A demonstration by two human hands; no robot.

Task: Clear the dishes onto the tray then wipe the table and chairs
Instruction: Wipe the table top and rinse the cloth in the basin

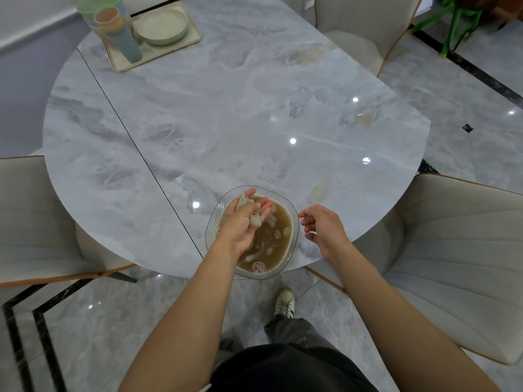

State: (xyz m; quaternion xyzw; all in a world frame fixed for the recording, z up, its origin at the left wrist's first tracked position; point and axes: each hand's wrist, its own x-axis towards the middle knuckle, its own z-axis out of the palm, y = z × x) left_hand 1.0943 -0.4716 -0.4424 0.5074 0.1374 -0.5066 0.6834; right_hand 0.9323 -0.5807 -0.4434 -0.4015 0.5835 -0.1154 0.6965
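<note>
A clear glass bowl (294, 230) of murky brown, foamy water stands at the near edge of the marble table (226, 123). Over the bowl my left hand (240, 222) holds a wet grey cloth (253, 217) in its palm, fingers partly curled round it. Just right of the bowl my right hand (322, 227) hovers with loosely curled fingers and holds nothing. At the far left of the table a beige tray (195, 32) carries stacked pale plates (161, 26) and a stack of coloured cups (119, 32).
Beige upholstered chairs stand at the left (31, 216), the right (458, 250) and the far side (359, 32). Brownish stains mark the table near the right edge (319, 190) and farther back (365, 118). A green plant stand (458, 21) is at the top right.
</note>
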